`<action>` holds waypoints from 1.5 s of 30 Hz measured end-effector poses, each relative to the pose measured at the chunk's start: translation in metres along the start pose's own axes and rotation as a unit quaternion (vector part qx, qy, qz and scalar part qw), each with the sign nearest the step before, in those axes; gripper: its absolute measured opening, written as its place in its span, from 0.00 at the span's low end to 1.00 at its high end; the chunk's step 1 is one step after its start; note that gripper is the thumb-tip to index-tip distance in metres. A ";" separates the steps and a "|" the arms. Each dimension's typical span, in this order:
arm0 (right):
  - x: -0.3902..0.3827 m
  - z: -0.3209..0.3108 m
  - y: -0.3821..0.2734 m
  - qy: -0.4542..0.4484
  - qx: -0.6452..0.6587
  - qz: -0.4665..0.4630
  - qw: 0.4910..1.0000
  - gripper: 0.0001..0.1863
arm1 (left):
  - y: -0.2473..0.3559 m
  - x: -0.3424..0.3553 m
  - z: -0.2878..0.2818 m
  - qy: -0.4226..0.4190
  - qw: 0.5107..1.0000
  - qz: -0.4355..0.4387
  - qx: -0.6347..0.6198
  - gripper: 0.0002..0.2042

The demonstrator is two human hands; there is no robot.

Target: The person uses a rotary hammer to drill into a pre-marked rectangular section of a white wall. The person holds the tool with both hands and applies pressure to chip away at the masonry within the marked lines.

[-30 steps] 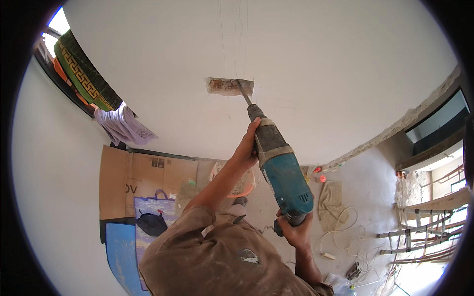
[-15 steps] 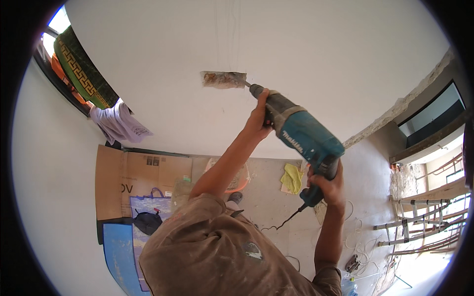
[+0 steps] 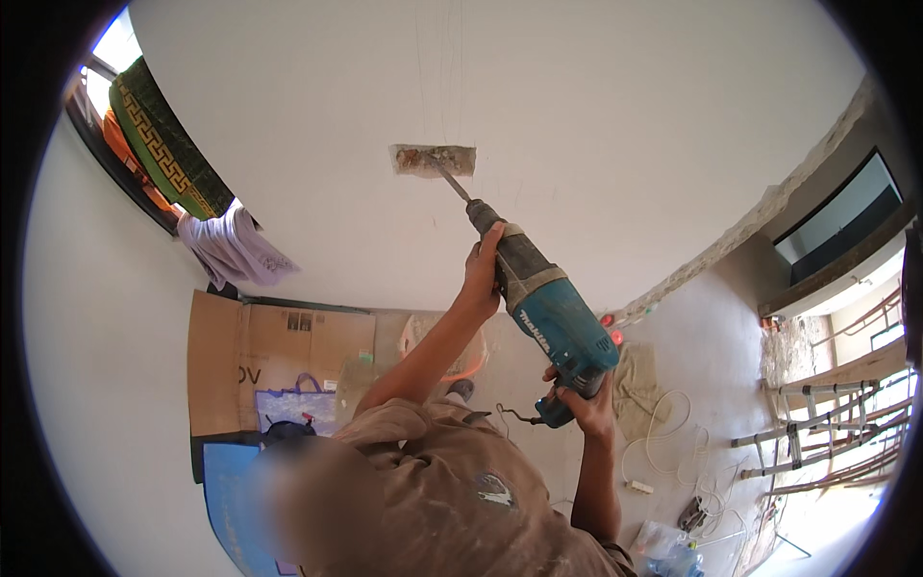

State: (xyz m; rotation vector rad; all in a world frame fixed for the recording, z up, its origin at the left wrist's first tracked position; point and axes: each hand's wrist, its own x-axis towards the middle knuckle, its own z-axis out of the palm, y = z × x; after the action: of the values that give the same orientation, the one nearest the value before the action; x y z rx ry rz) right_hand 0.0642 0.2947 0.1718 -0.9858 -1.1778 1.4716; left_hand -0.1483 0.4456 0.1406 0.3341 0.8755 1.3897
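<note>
Head view: left hand [image 3: 481, 279] wraps around front of blue drill [image 3: 553, 322]. Right hand [image 3: 582, 404] grips handle at back. Drill tilts up, bit [image 3: 448, 179] tip inside hole [image 3: 433, 160] in white wall [image 3: 596, 115]. Cardboard [image 3: 279, 356] below.

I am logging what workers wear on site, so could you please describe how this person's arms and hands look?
Both forearms are bare, with no gloves on the left hand or the right hand, and no watch or bracelet that shows. The sleeves are short, part of a loose tan work shirt that looks dusty and has a small dark patch on it.
</note>
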 end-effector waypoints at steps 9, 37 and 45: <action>-0.018 0.041 0.036 -0.044 -0.047 0.004 0.998 0.47 | 0.030 -0.030 -0.040 -0.043 0.995 -0.015 -0.086 0.28; -0.019 0.161 0.092 -0.021 -0.118 -0.043 0.992 0.52 | 0.067 -0.004 -0.146 -0.144 0.987 -0.060 -0.029 0.33; -0.041 0.229 0.138 0.037 -0.118 -0.077 0.989 0.52 | 0.094 -0.014 -0.172 -0.145 0.982 -0.124 -0.016 0.32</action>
State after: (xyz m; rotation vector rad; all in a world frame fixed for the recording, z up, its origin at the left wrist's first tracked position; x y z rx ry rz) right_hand -0.1742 0.2021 0.0844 -1.0727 -1.3648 1.1830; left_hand -0.3345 0.4025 0.0968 0.3778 0.6294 1.0915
